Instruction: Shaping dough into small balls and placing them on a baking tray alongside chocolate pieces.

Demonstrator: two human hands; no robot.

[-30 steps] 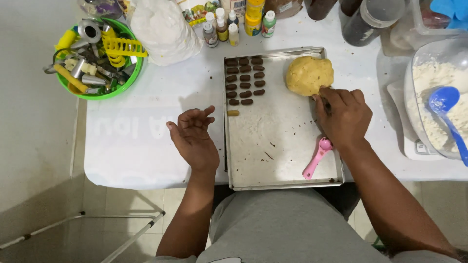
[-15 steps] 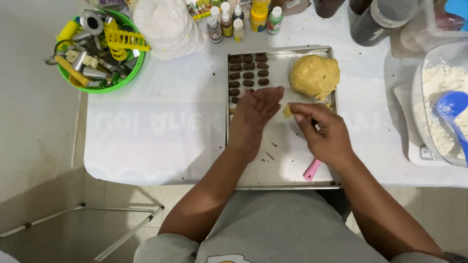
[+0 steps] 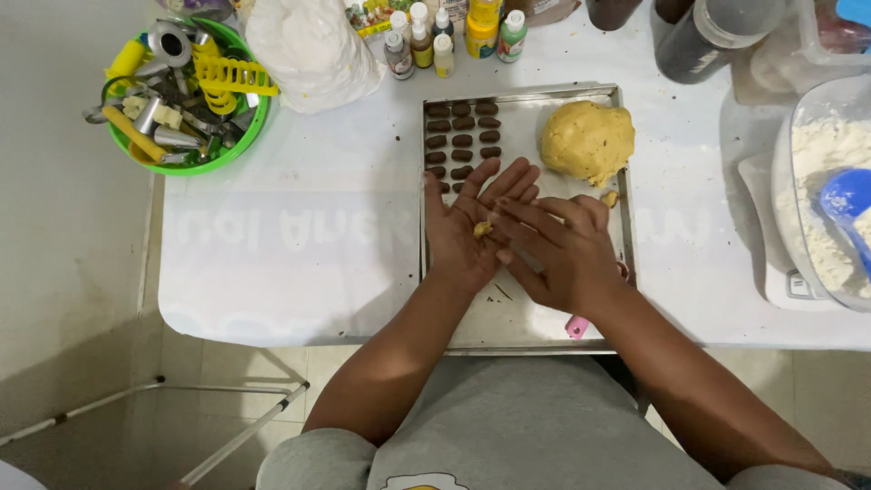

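At the centre of the frame, a person's left hand lies palm up and spread flat over a metal tray, cradling a small bit of dough; the right hand, its grip loose and fingers extended, touches the morsel with its fingertips, apparently to shape it. A pink tool peeks from under the right wrist. Farther up the tray, rows of small brown pieces stand finished at upper centre, while a big yellow dough ball beside them remains mostly unused, suggesting much work is left. Beyond, on the white desk, sit a green bowl of cutters at upper left, small bottles and a flour tub at right
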